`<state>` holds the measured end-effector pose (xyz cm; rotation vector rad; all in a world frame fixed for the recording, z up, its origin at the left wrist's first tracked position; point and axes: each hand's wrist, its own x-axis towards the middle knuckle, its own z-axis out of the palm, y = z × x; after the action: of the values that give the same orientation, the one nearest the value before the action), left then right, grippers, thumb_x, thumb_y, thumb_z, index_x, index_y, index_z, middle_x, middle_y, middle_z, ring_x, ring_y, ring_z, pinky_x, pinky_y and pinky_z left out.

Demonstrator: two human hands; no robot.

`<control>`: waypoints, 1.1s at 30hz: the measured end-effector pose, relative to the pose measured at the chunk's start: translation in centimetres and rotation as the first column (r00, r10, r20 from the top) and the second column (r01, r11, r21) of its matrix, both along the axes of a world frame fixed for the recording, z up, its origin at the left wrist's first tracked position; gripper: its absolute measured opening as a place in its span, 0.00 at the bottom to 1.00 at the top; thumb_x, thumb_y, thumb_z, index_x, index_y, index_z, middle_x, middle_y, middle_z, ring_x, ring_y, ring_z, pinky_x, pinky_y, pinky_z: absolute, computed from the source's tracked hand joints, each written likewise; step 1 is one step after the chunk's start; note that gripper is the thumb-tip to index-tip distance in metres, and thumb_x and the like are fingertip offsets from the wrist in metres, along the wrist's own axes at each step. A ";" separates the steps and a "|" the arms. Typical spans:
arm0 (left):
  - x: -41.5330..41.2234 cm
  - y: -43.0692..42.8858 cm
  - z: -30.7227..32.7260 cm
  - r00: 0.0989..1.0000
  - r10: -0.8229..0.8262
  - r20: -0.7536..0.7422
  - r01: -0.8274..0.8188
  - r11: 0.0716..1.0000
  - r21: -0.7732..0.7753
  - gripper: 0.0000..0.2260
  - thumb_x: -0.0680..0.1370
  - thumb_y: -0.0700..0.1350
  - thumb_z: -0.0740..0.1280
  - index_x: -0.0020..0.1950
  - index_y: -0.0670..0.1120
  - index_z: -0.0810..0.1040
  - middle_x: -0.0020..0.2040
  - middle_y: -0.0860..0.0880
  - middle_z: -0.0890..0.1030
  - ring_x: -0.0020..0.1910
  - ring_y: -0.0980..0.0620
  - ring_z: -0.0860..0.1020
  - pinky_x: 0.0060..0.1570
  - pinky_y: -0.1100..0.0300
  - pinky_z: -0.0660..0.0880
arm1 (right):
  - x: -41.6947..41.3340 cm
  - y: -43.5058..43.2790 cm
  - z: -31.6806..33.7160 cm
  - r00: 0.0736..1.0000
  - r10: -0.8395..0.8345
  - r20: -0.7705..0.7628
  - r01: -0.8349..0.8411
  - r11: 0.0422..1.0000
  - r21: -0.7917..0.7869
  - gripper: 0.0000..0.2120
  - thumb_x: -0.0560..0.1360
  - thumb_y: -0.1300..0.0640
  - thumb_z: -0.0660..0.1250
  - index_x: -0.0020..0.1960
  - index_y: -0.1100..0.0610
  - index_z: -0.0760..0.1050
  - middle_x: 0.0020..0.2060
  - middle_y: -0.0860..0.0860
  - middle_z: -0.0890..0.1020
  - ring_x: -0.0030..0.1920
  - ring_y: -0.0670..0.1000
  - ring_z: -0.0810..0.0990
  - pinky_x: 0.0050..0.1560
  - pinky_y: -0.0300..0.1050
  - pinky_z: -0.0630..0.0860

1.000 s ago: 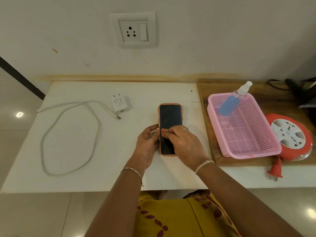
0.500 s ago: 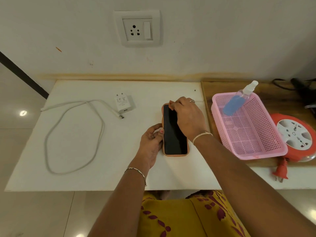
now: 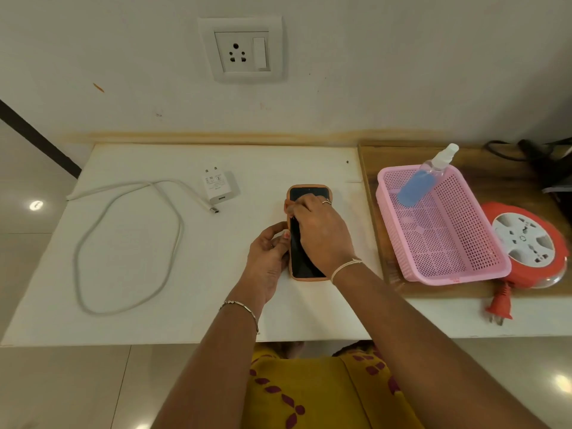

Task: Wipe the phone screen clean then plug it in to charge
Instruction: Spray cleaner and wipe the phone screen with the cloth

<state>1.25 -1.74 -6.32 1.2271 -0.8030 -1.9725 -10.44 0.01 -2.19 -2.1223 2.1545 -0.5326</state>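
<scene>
A phone (image 3: pixel 305 266) in an orange case lies face up, screen dark, on the white table (image 3: pixel 201 267). My left hand (image 3: pixel 267 258) grips the phone's left edge with thumb and fingertips. My right hand (image 3: pixel 322 230) lies over the upper half of the screen, fingers bent, fingertips down on the glass. Whatever may be under that hand is hidden; no cloth shows. A white charger adapter (image 3: pixel 216 187) lies to the left, and a white cable (image 3: pixel 179 233) loops beside it, its plug end loose near the adapter. A wall socket (image 3: pixel 243 51) with a switch sits above the table.
A wooden board (image 3: pixel 368 168) at the right carries a pink basket (image 3: pixel 448 274) holding a blue spray bottle (image 3: pixel 418 187). Beside it is a red extension reel (image 3: pixel 526 243), whose red plug (image 3: pixel 498 308) hangs near the table's front edge. Dark cables lie at the far right.
My right hand slid up the screen from the lower part to the top edge, then came back down a little. My left hand kept its hold on the phone's edge.
</scene>
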 end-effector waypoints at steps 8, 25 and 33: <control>0.0 0.1 0.3 1.000 -0.004 -0.025 0.003 0.999 -0.035 0.12 0.79 0.39 0.63 0.63 0.41 0.75 0.48 0.43 0.84 0.51 0.46 0.82 0.54 0.55 0.79 | -2.3 2.7 -0.6 0.970 -0.242 -0.014 0.242 0.970 -0.016 0.19 0.72 0.65 0.68 0.62 0.57 0.75 0.52 0.54 0.79 0.51 0.55 0.77 0.49 0.47 0.78; -0.1 0.3 0.6 1.000 0.002 -0.025 -0.003 1.000 -0.019 0.11 0.79 0.40 0.63 0.60 0.44 0.76 0.50 0.43 0.84 0.51 0.46 0.82 0.55 0.54 0.78 | -1.0 4.7 -0.1 0.991 -0.134 -0.030 0.135 0.991 0.025 0.21 0.69 0.64 0.73 0.62 0.61 0.76 0.53 0.57 0.79 0.52 0.57 0.77 0.51 0.50 0.78; 0.0 0.3 0.8 0.998 0.010 -0.067 -0.011 1.000 -0.021 0.11 0.80 0.38 0.62 0.61 0.42 0.75 0.48 0.44 0.84 0.46 0.49 0.84 0.51 0.57 0.80 | -0.9 7.0 -1.4 0.992 0.122 -0.042 -0.120 0.992 0.043 0.18 0.67 0.65 0.75 0.56 0.56 0.80 0.48 0.52 0.80 0.46 0.53 0.79 0.44 0.44 0.79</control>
<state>1.23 -1.48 -5.53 1.1448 -0.7804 -1.9812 -11.38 6.96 -3.60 -2.2461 2.0233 -0.4314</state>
